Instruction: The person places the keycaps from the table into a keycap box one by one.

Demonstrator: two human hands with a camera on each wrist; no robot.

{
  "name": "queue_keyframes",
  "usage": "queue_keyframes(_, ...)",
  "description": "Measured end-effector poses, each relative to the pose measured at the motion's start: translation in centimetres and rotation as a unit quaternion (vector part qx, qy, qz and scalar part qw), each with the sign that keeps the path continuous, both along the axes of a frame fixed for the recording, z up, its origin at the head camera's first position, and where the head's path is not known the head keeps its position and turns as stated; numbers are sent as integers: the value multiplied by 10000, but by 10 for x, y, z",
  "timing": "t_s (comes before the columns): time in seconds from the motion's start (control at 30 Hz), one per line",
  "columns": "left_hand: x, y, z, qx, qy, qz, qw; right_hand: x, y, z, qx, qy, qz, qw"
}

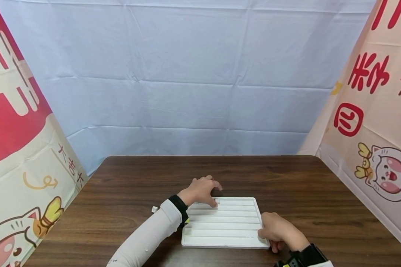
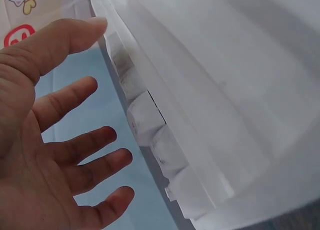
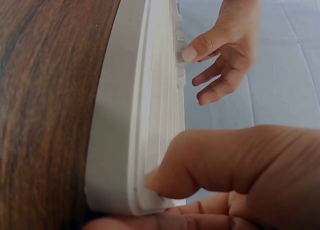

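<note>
A white tray [image 1: 225,225] with parallel ridges lies flat on the table. My left hand [image 1: 201,191] is over its far left edge, fingers spread and holding nothing; in the left wrist view its thumb [image 2: 75,36] points toward the rim. Several small white blocks [image 2: 145,117] stand in a row along that far side. The right hand [image 1: 278,230] grips the tray's right side by the near corner. From the right wrist, its thumb [image 3: 175,172] presses on top while other fingers lie beneath or against the outer wall, partly hidden.
One small white block [image 1: 155,209] lies on the brown wooden table [image 1: 120,193], left of the tray and beside the left sleeve. A pale blue cloth [image 1: 187,81] hangs behind the table, with printed cloths on both sides.
</note>
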State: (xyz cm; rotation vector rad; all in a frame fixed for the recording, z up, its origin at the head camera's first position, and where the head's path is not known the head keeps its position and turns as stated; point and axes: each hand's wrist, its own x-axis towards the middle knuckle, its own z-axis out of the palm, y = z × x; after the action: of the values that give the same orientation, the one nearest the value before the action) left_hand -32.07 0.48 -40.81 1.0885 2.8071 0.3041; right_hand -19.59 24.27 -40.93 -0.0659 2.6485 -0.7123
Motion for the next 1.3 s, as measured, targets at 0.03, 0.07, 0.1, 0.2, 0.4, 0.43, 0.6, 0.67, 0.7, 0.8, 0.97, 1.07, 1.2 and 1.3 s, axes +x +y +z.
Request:
queue_keyframes(0.03,0,-1,-1,13,-3,-8,10000,0,0,0,7,-5,1,10000)
queue_keyframes(0.07,-1,-2,-1,36,-13,-17,10000,0,0,0,9,-17,-10,10000)
queue_keyframes(0.1,-2,-3,-2,62,-22,-24,10000,0,0,0,13,-17,5,10000)
queue_keyframes(0.2,-3,-7,-2,173,-53,-37,9998,0,0,0,21,-20,24,10000)
queue_keyframes(0.4,-6,-14,-1,402,-164,15,9991,0,0,1,4,7,38,10000)
queue_keyframes(0.43,-7,-16,-1,429,-178,36,9989,0,0,1,3,11,36,10000)
queue_keyframes(0.6,-12,-25,-1,665,-214,227,9973,1,-1,1,9,23,-7,10000)
queue_keyframes(0.67,-15,-28,-2,749,-219,325,9964,1,-1,2,21,12,-3,10000)
queue_keyframes(0.7,-16,-30,-2,784,-234,369,9960,1,-1,2,19,0,1,10000)
queue_keyframes(0.8,-20,-34,-3,834,-271,493,9949,1,-1,2,20,-24,12,10000)
queue_keyframes(0.97,-25,-43,-5,837,-295,676,9938,1,0,1,-1,-1,33,10000)
queue_keyframes(1.07,-27,-47,-6,827,-306,781,9930,1,1,1,6,9,62,10000)
queue_keyframes(1.2,-30,-53,-10,832,-306,853,9924,1,0,1,15,-6,45,10000)
queue_keyframes(1.3,-31,-56,-13,868,-355,877,9917,1,-1,1,19,-9,21,10000)
